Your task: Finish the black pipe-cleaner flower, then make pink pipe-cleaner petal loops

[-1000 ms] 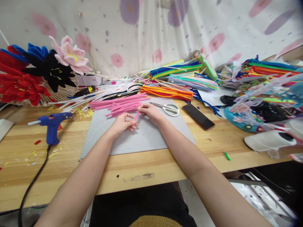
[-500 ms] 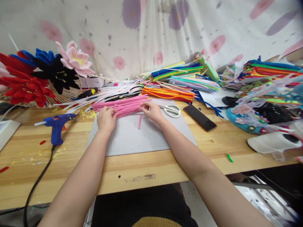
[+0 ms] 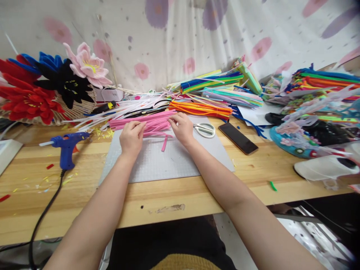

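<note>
A bundle of pink fuzzy stems lies across the back of the grey cutting mat. My left hand is at the bundle's front left, its thumb and fingers pinched on pink stems. At the right end, my right hand has its fingertips closed together at the stems; what lies between them is too small to tell. A short pink piece rests on the mat between my hands. White-handled scissors lie just right of my right hand.
A blue glue gun with a black cord stands at left, beneath fuzzy flowers. A black phone lies right of the mat. Orange stems and other coloured bundles line the back. A white bottle-like object is at far right.
My left hand has moved right along the pink stems, and my right hand's fingers have drawn together. A pink stem now lies apart at the bundle's front edge, touching the short piece.
</note>
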A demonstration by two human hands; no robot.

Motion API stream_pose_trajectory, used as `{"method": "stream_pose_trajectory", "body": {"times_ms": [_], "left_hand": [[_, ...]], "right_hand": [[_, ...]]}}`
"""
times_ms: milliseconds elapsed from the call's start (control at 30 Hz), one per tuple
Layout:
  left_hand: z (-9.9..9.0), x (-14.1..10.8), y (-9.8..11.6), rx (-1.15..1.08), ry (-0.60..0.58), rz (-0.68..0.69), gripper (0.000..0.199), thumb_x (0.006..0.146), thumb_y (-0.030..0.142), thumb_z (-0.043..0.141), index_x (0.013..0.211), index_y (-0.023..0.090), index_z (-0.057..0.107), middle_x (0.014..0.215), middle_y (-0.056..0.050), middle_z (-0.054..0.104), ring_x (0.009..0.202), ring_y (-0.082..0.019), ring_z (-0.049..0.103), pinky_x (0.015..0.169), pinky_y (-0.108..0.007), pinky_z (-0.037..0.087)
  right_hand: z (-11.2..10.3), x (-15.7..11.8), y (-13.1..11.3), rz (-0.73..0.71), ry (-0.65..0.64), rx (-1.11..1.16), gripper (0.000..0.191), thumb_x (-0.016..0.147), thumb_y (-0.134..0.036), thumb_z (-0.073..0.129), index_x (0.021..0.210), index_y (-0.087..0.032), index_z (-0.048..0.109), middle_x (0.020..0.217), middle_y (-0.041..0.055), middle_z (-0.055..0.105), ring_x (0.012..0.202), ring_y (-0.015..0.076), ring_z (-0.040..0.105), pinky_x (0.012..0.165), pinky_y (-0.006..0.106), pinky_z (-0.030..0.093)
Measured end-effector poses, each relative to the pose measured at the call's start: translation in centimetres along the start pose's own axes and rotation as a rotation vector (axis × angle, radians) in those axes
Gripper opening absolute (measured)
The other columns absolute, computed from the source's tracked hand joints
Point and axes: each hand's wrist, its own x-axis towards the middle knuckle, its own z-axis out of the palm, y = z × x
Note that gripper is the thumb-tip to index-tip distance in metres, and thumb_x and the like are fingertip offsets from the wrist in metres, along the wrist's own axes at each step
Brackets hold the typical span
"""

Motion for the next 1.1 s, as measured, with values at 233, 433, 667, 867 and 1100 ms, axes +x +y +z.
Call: {"method": "stream_pose_trajectory", "body": {"times_ms": [233, 433, 667, 867, 1100], "left_hand": [[1.7, -1.1, 1.3, -0.659, -0.185, -0.483, 0.024, 0.078, 0.030, 0.058, 0.093, 0.013, 0.068, 0.085, -0.006, 0.070, 0.075, -0.016, 0.065, 0.075, -0.030, 0.051], [2.1, -1.7, 2.9, -0.974, -0.389, -0.737, 0.016, 0.075, 0.023, 0.064, 0.084, 0.010, 0.065, 0.087, -0.010, 0.071, 0.075, -0.015, 0.068, 0.067, -0.026, 0.055], [1.7, -1.6, 2.6, -0.989, -0.453, -0.736, 0.010, 0.074, 0.017, 0.064, 0.080, 0.011, 0.067, 0.086, -0.008, 0.072, 0.075, -0.014, 0.068, 0.067, -0.023, 0.055], [1.9, -1.7, 2.3, -0.968, -0.484, -0.714, 0.022, 0.065, 0.028, 0.074, 0.079, 0.011, 0.069, 0.084, -0.009, 0.071, 0.076, -0.016, 0.068, 0.071, -0.027, 0.054], [2.1, -1.8, 1.8, -0.873, -0.506, -0.601, 0.029, 0.058, 0.036, 0.077, 0.076, 0.013, 0.070, 0.072, -0.004, 0.070, 0.069, -0.015, 0.066, 0.072, -0.029, 0.054]], "right_hand": [[0.3, 0.0, -0.7, 0.210, -0.273, 0.730, 0.019, 0.074, -0.035, 0.060, 0.070, -0.018, 0.054, 0.061, -0.0038, 0.051, 0.056, 0.0092, 0.045, 0.058, 0.023, 0.034], [0.2, -1.1, -1.3, 0.289, -0.505, 0.895, 0.029, 0.067, -0.040, 0.068, 0.069, -0.017, 0.051, 0.055, -0.0050, 0.053, 0.050, 0.0061, 0.043, 0.049, 0.020, 0.030], [0.9, -1.4, -1.3, 0.288, -0.542, 0.875, 0.031, 0.065, -0.039, 0.071, 0.066, -0.016, 0.050, 0.057, -0.0023, 0.059, 0.050, 0.0064, 0.048, 0.047, 0.020, 0.034], [1.0, -1.4, -1.2, 0.298, -0.535, 0.888, 0.030, 0.066, -0.038, 0.071, 0.066, -0.017, 0.049, 0.058, -0.0016, 0.061, 0.051, 0.0064, 0.050, 0.047, 0.019, 0.038], [1.3, -1.7, -1.4, 0.331, -0.588, 0.905, 0.028, 0.067, -0.032, 0.069, 0.066, -0.017, 0.045, 0.057, -0.0023, 0.062, 0.045, 0.0053, 0.046, 0.042, 0.017, 0.034]]}}
